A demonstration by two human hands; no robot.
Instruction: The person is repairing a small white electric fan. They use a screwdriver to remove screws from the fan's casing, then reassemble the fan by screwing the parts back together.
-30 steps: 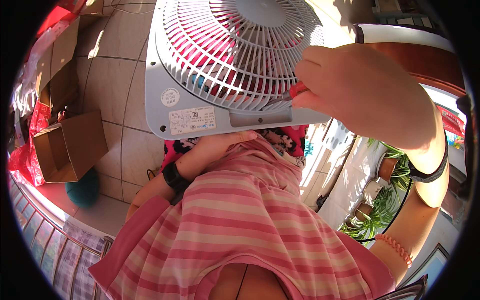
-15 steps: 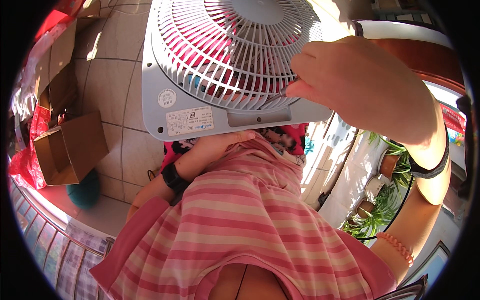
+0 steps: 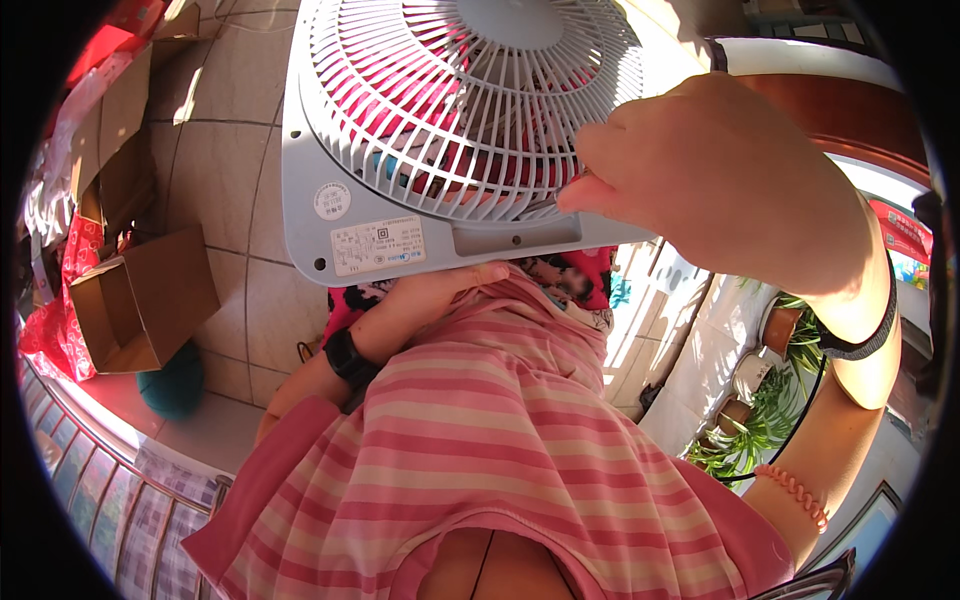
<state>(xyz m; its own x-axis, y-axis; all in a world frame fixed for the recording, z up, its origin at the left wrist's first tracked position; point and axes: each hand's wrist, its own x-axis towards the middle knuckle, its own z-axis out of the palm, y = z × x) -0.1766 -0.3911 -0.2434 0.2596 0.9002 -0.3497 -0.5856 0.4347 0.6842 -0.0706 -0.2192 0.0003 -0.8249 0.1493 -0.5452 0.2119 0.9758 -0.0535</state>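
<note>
A grey box fan (image 3: 440, 235) lies tilted on my lap, its round slatted grille (image 3: 470, 130) facing up and a label near its lower edge. My right hand (image 3: 640, 150) is closed at the grille's lower right rim. Its fingers pinch a thin-shafted tool, apparently a screwdriver (image 3: 540, 211), whose shaft lies low against the slats; the handle is hidden in the hand. Just below the fan's near edge my left hand (image 3: 440, 292) lies flat on my lap, a digit stretched along that edge. Its other fingers are partly covered.
An open cardboard box (image 3: 150, 300) stands on the tiled floor at left, beside a teal round object (image 3: 172, 380) and red wrapping (image 3: 60, 335). Potted green plants (image 3: 750, 430) line the right side. A metal railing (image 3: 120, 480) runs along the lower left.
My right hand has shifted slightly left along the grille rim, and less of the tool shows. The fan has moved a touch left. My left hand stays where it was.
</note>
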